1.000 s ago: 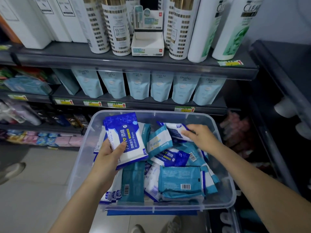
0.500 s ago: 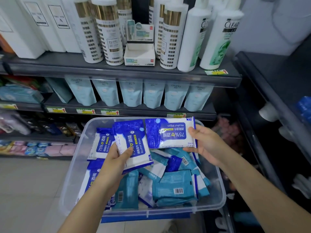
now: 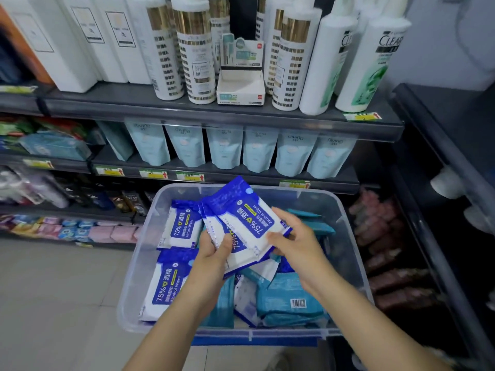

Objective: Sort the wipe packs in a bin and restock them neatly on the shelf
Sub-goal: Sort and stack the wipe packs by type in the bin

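Two blue-and-white alcohol wipe packs are held together above the clear plastic bin (image 3: 267,333), one overlapping the other. The left hand (image 3: 211,254) grips the lower pack (image 3: 217,226), with the thumb laid across its face and the fingers beneath it. The right hand (image 3: 297,245) pinches the upper pack (image 3: 246,212) at its near right corner, thumb on the printed face. The upper pack is tilted, with its blue end pointing toward the shelving.

Inside the bin, two further blue packs lie along the left side: one near the far wall (image 3: 184,228) and one near the front wall (image 3: 167,285). Teal packs (image 3: 289,301) are heaped on the right side, and the top one shows a barcode.

The bin sits directly in front of the shelving. The middle shelf (image 3: 241,178) carries a row of pale blue pouches (image 3: 225,148) standing side by side. The upper shelf (image 3: 214,115) carries white bottles with gold bands (image 3: 198,62), a small open white carton (image 3: 241,88), and white-and-green bottles (image 3: 372,68) at the right end.
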Tool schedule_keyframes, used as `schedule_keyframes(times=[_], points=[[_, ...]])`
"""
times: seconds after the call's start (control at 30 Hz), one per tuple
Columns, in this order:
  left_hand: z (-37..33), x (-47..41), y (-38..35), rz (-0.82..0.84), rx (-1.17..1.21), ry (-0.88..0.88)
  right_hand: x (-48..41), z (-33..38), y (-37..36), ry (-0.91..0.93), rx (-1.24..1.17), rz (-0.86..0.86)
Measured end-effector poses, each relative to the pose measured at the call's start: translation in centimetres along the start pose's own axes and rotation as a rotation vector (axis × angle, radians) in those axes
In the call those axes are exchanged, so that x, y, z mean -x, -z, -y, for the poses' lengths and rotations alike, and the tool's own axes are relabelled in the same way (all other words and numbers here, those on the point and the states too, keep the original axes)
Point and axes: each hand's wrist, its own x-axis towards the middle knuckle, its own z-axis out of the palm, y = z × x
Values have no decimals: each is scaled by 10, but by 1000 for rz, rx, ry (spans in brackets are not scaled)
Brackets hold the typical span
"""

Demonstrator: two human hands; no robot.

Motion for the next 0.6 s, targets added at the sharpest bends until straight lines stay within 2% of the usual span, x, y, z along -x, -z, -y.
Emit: schedule_keyframes(times=[0.2, 0.37, 0.43, 0.5, 0.6], points=[[-3, -1, -1, -69, -36, -50, 6, -3, -19, 88, 294, -37], [-6, -6, 8, -54, -28, -31, -2, 9, -17, 128, 440, 137], [-7, -9, 15, -85, -32, -39, -9, 10, -11, 132, 484, 156], [-10, -12, 23, -137, -28, -45, -19, 1, 0, 99, 702, 121], [-16, -16, 37, -195, 1, -67, -25, -27, 8, -69, 1040, 156]])
